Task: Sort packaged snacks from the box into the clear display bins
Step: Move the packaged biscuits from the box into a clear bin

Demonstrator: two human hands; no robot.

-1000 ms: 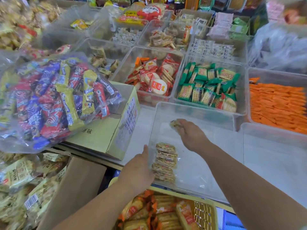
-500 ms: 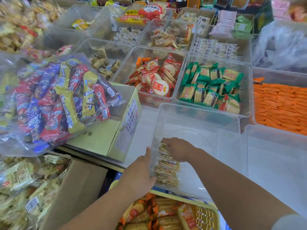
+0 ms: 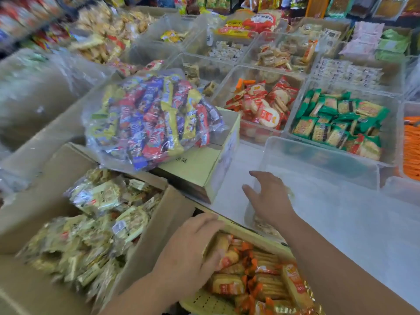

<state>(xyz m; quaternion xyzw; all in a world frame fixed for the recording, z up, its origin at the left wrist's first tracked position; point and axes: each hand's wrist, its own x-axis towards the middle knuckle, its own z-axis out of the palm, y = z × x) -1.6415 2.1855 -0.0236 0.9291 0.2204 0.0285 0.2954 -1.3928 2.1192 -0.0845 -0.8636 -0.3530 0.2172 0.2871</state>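
Orange packs [image 3: 229, 285] lie just under the left hand [image 3: 188, 251], fingers curled onto them, grip unclear; right hand [image 3: 268, 198] hovers, fingers spread, over the clear bin [image 3: 318, 155].

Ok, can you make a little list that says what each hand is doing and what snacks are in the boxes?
left hand: on orange packs in yellow basket; too blurry to tell if it grips
right hand: fingers spread, over near clear bin
cardboard box: pale yellow packs inside
far bin: green packs
carton: bag of colourful bars on top
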